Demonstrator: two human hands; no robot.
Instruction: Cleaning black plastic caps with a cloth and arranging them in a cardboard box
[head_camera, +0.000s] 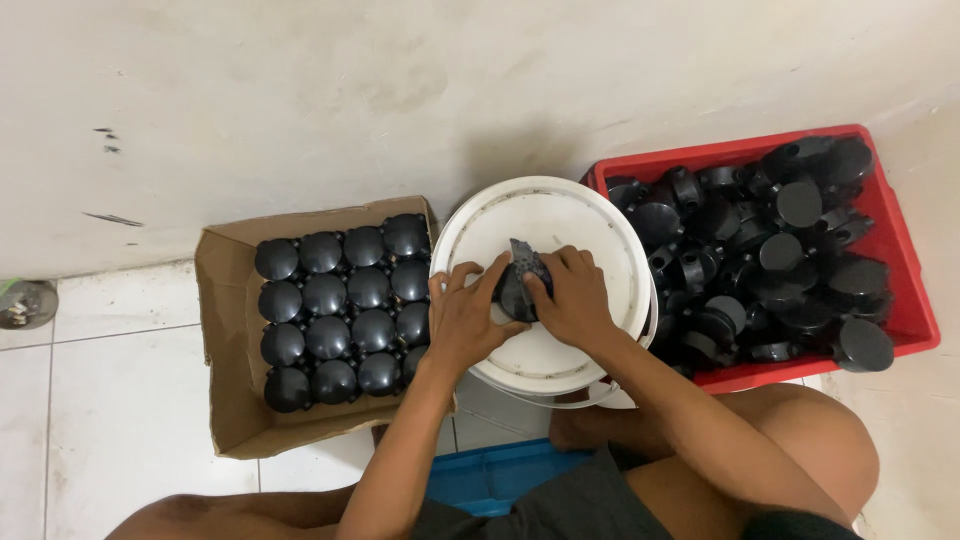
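Observation:
Both hands meet over a white upturned bucket (590, 215). My left hand (463, 315) grips a round black plastic part (514, 296) from its left side. My right hand (573, 298) presses a small dark grey piece (524, 257), perhaps sandpaper, against the top of that part. The fingers hide most of the black part.
A cardboard box (228, 350) at left holds neat rows of black round caps (342, 310). A red crate (900, 270) at right is heaped with several black round fittings (770, 250). A blue container (490, 475) sits between my knees. A wall rises behind; white floor tiles lie at left.

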